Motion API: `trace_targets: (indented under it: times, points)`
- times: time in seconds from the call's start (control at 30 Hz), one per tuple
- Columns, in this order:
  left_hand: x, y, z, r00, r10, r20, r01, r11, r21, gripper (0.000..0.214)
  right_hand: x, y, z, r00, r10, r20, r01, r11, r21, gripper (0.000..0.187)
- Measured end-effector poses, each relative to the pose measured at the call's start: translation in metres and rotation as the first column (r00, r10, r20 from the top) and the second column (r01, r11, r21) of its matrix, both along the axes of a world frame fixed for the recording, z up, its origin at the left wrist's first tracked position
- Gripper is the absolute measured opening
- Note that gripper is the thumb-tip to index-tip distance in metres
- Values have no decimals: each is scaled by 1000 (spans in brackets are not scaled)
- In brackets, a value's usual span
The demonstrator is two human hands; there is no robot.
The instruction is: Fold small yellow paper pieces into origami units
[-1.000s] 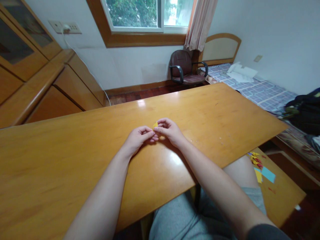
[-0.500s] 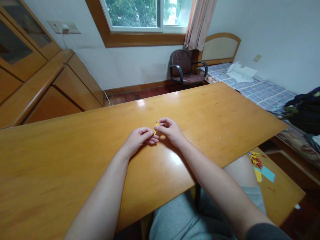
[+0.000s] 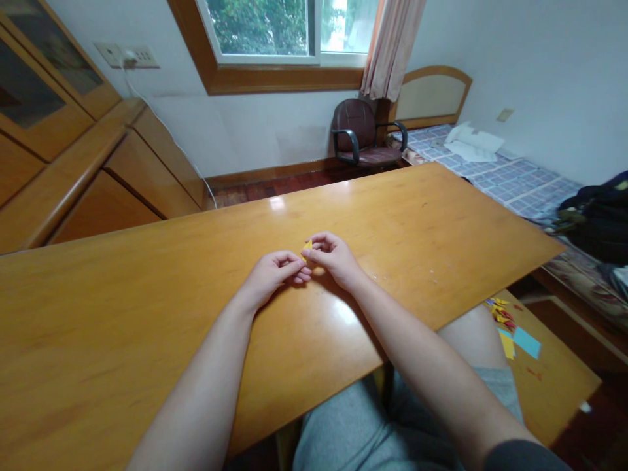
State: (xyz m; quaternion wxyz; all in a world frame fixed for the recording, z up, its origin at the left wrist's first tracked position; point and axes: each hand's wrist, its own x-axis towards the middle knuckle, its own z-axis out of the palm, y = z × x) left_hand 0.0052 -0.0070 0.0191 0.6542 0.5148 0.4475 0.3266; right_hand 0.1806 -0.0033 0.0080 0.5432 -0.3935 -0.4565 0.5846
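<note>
Yellow paper piece [image 3: 307, 246], small and mostly hidden, close over the middle of the wooden table [image 3: 122, 314]. Upper end pinched between thumb and forefinger of right hand [image 3: 334, 256]; lower end nipped by the pressed-together fingertips of left hand [image 3: 271, 273], other fingers curled. Hands touching, wrists on the tabletop. Lower right: low side table [image 3: 554, 386] with coloured paper scraps [image 3: 501, 311]. Beyond: armchair [image 3: 363, 131] beneath a window.

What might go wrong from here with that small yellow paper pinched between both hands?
The yellow paper is tiny and mostly hidden by the left hand and right hand, so a crease may land crooked. If it slips, it would probably drop on the similar-coloured table and be hard to spot.
</note>
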Motion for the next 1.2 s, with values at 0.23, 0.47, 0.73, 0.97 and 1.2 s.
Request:
trace_targets:
  times: [0.23, 0.47, 0.73, 0.97, 1.2]
  points:
    - [0, -2, 2, 1000, -17, 2, 17, 1000, 5, 36, 1, 1, -1, 1000, -19, 17, 19, 1000, 6, 39]
    - [2, -2, 2, 999, -18, -31, 18, 1000, 9, 36, 0, 1, -2, 1000, -20, 10, 20, 1000, 6, 38]
    - [0, -1, 1, 1000, -27, 8, 27, 1000, 1, 33, 0, 2, -2, 999, -37, 20, 37, 999, 14, 39]
    - [-1, 0, -1, 998, -57, 25, 58, 998, -37, 34, 1, 0, -2, 1000, -22, -3, 22, 1000, 11, 40]
    - [-3, 0, 0, 997, -75, 10, 75, 997, -12, 36, 1, 0, 2, 998, -55, 17, 55, 998, 20, 41]
